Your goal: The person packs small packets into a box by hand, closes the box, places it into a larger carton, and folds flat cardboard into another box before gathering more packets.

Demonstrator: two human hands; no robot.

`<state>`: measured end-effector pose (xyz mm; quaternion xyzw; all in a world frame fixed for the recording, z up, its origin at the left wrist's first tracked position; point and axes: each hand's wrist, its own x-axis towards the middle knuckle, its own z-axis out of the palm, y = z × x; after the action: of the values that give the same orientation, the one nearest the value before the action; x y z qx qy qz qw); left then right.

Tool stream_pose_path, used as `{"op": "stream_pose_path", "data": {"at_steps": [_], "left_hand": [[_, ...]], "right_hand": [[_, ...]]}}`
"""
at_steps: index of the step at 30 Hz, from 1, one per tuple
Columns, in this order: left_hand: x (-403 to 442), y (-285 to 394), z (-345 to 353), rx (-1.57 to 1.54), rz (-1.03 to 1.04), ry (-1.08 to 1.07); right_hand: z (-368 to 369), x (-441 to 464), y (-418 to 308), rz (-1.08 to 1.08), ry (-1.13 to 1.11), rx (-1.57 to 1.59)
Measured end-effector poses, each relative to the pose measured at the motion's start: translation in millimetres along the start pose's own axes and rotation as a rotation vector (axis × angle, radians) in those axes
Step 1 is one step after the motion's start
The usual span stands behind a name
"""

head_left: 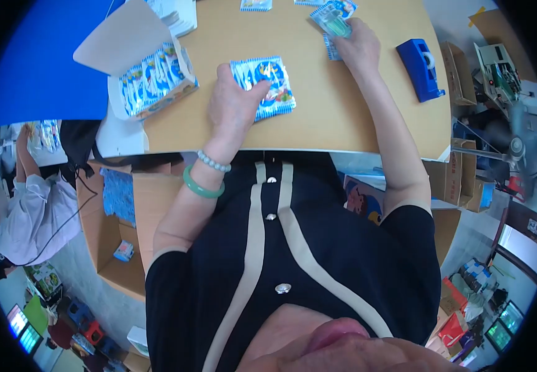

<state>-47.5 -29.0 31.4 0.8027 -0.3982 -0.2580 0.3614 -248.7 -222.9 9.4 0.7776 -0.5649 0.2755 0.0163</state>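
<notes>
My left hand [234, 102] holds a blue and white printed packet [277, 87] against the tabletop, the thumb lying across its face and the fingers at its left edge. Farther back and to the right, my right hand [358, 46] has its fingers closed on a packet with a pale green, clear part [333, 23]. Another blue and white packet [331, 48] shows partly under that hand. An open white box [187, 71] stands left of my left hand, filled with a row of similar upright packets [153, 77].
A blue tape dispenser [422, 68] stands at the table's right side. More packets [256, 5] lie at the far edge, and a stack of white sheets [175, 15] is behind the box. Open cardboard boxes [116, 239] sit below the table. Another person [39, 211] is at the left.
</notes>
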Motion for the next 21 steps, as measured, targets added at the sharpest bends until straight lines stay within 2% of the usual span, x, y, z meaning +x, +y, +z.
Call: {"op": "stream_pose_path", "data": {"at_steps": [1,5,7,8,10,14,15,18,21], "left_hand": [[1,2,0,0.02,0.013,0.013],[1,3,0,0.033,0.016,0.019],[2,5,1,0.029,0.02,0.02],[2,6,2,0.03,0.01,0.026],[1,7,2,0.031,-0.009,0.038],[1,5,3,0.023,-0.003,0.045],[1,2,4,0.028,0.001,0.04],[6,-3,7,-0.072,0.0,0.056],[2,2,7,0.021,0.032,0.057]], "right_hand": [[-7,-12,-3,-0.1,0.046,-0.048],[-36,-67,-38,-0.273,-0.013,0.008],[-47,-97,-80,-0.222,-0.207,0.021],[-53,-109,-95,-0.22,-0.205,0.025],[-61,-125,-113,-0.281,-0.429,-0.005],[-65,-126,-116,-0.255,-0.473,0.102],[-63,-129,-113,-0.247,-0.471,0.105],[-45,-138,-97,-0.437,-0.17,0.171],[-43,-142,-94,-0.451,-0.141,0.193]]}}
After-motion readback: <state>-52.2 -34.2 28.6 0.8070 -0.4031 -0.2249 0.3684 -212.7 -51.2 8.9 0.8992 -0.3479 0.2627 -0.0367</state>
